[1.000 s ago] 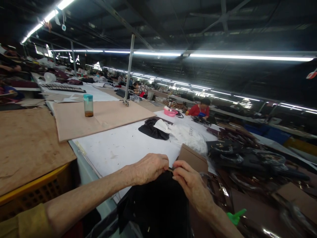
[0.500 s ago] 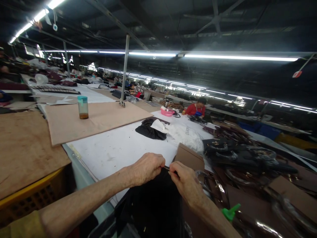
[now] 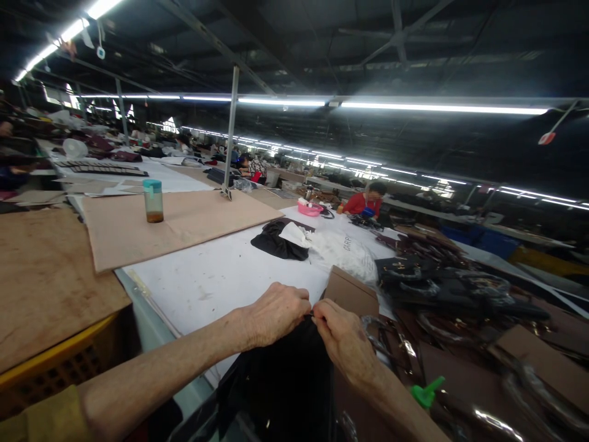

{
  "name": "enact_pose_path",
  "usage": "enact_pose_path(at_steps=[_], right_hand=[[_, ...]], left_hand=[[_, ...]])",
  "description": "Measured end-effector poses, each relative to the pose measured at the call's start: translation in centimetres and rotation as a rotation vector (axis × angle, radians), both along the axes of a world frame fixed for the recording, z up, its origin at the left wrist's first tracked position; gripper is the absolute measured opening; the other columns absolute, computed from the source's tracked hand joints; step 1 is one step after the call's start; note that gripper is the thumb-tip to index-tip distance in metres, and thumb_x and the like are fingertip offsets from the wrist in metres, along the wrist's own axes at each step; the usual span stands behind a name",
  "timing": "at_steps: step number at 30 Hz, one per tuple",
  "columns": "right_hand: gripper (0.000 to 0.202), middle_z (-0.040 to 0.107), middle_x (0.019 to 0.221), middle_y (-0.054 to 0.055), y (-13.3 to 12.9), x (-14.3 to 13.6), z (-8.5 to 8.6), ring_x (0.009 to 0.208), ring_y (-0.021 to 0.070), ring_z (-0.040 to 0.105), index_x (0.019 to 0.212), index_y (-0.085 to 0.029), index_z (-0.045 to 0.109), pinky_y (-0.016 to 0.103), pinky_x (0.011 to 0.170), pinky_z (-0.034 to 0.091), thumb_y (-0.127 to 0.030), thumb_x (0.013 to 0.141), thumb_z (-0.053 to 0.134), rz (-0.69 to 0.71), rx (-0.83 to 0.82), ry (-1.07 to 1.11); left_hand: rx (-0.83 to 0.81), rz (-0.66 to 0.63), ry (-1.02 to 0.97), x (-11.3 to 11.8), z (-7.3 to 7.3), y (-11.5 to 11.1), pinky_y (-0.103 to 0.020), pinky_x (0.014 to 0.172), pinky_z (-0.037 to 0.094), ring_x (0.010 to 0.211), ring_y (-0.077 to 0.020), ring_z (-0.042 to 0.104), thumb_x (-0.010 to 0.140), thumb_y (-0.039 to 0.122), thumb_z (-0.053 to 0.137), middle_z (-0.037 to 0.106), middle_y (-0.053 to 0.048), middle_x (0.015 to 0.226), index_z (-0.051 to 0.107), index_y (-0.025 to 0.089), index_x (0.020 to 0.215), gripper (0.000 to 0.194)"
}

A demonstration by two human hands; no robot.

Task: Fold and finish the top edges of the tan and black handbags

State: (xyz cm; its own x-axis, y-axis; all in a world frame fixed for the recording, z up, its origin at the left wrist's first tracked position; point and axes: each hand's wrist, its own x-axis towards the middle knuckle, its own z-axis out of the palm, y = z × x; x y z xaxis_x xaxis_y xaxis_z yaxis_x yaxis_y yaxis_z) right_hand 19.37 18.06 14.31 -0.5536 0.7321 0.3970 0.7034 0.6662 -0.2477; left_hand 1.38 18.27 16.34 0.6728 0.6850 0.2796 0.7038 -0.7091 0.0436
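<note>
A black bag stands upright in front of me at the near edge of the white table. My left hand pinches its top edge from the left, fingers closed. My right hand pinches the same top edge from the right, and the fingertips of both hands meet at a small dark part there. What that small part is cannot be made out. A brown cardboard piece lies just beyond my hands.
Dark bags and straps pile up on the right. A green nozzle sticks up near my right forearm. Black cloth and white plastic lie mid-table. A capped bottle stands on brown board. A yellow crate sits left. Other people work behind.
My two hands have drawn closer together on the bag's top edge, closing the gap between the fingertips. The view has shifted slightly.
</note>
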Motion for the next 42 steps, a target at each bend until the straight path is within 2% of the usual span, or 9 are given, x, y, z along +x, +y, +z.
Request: enact_pose_path(at_steps=[17,20,23,26,30,32,35,38,42], right_hand=[[0.015,0.053,0.066,0.001,-0.2,-0.5,0.0,0.058,0.0135,0.048,0.069,-0.02,0.042,0.025,0.055,0.029,-0.013,0.082,0.038,-0.115,0.033,-0.069],[0.008,0.057,0.069,0.001,-0.5,-0.8,0.4,0.062,0.0157,0.052,0.079,-0.02,0.044,0.025,0.055,0.03,-0.012,0.078,0.045,-0.184,-0.041,-0.085],[0.022,0.064,0.079,0.005,-0.4,-1.2,1.0,0.072,0.0198,0.057,0.093,-0.018,0.05,0.026,0.059,0.031,-0.013,0.073,0.055,-0.201,-0.096,-0.136],[0.009,0.067,0.078,0.005,-0.1,-1.6,1.6,0.072,0.0207,0.058,0.083,-0.021,0.06,0.028,0.06,0.031,-0.019,0.076,0.055,-0.211,-0.145,-0.203],[0.019,0.067,0.07,0.006,0.1,-1.8,1.8,0.064,0.018,0.057,0.069,-0.021,0.063,0.028,0.056,0.028,-0.022,0.081,0.049,-0.244,-0.121,-0.251],[0.021,0.065,0.065,0.005,0.1,-1.8,1.9,0.061,0.0167,0.055,0.067,-0.02,0.062,0.027,0.054,0.025,-0.022,0.082,0.049,-0.231,-0.092,-0.269],[0.022,0.062,0.059,0.003,0.1,-1.6,2.2,0.057,0.0143,0.051,0.064,-0.02,0.06,0.027,0.052,0.022,-0.022,0.082,0.049,-0.19,-0.078,-0.276],[0.026,0.056,0.053,0.001,0.1,-1.4,2.3,0.05,0.0114,0.043,0.059,-0.019,0.056,0.026,0.051,0.021,-0.023,0.084,0.047,-0.162,-0.098,-0.247],[0.029,0.046,0.049,-0.003,0.3,-1.2,2.3,0.048,0.0098,0.035,0.056,-0.018,0.052,0.025,0.051,0.021,-0.025,0.084,0.047,-0.128,-0.108,-0.198]], left_hand=[[-0.021,0.084,-0.081,0.5,-0.5,0.1,-0.023,0.059,0.04,0.07,-0.0152,0.058,0.073,0.011,0.048,0.061,0.0,0.077,0.053,0.018,0.069,0.01],[-0.013,0.117,-0.058,0.6,-0.5,0.2,-0.024,0.056,0.038,0.067,-0.0164,0.059,0.073,0.012,0.048,0.062,0.0,0.074,0.053,0.018,0.068,0.009],[-0.03,0.154,-0.062,0.7,-0.4,0.3,-0.024,0.055,0.038,0.066,-0.0176,0.06,0.073,0.012,0.049,0.062,-0.001,0.07,0.053,0.018,0.069,0.008],[-0.059,0.165,-0.088,0.7,-0.3,0.4,-0.023,0.055,0.037,0.066,-0.0165,0.058,0.073,0.013,0.048,0.062,0.0,0.069,0.052,0.019,0.068,0.009],[-0.1,0.164,-0.136,0.2,-0.3,0.5,-0.021,0.056,0.037,0.064,-0.014,0.056,0.075,0.014,0.047,0.06,0.001,0.068,0.05,0.019,0.069,0.009],[-0.147,0.192,-0.176,-0.2,-0.4,0.4,-0.021,0.057,0.037,0.065,-0.0144,0.056,0.074,0.016,0.051,0.061,0.002,0.071,0.052,0.021,0.081,0.008],[-0.199,0.269,-0.191,-0.9,-0.6,0.4,-0.022,0.058,0.037,0.071,-0.0182,0.058,0.071,0.025,0.06,0.064,-0.001,0.078,0.054,0.022,0.097,0.027],[-0.258,0.289,-0.189,-1.4,-0.8,0.7,-0.023,0.057,0.035,0.069,-0.0186,0.057,0.069,0.032,0.062,0.063,-0.001,0.07,0.063,0.022,0.083,0.018],[-0.467,0.214,-0.346,-1.5,-0.7,1.2,-0.02,0.052,0.032,0.055,-0.0121,0.047,0.07,0.029,0.058,0.052,0.003,0.052,0.066,0.018,0.069,0.013]])
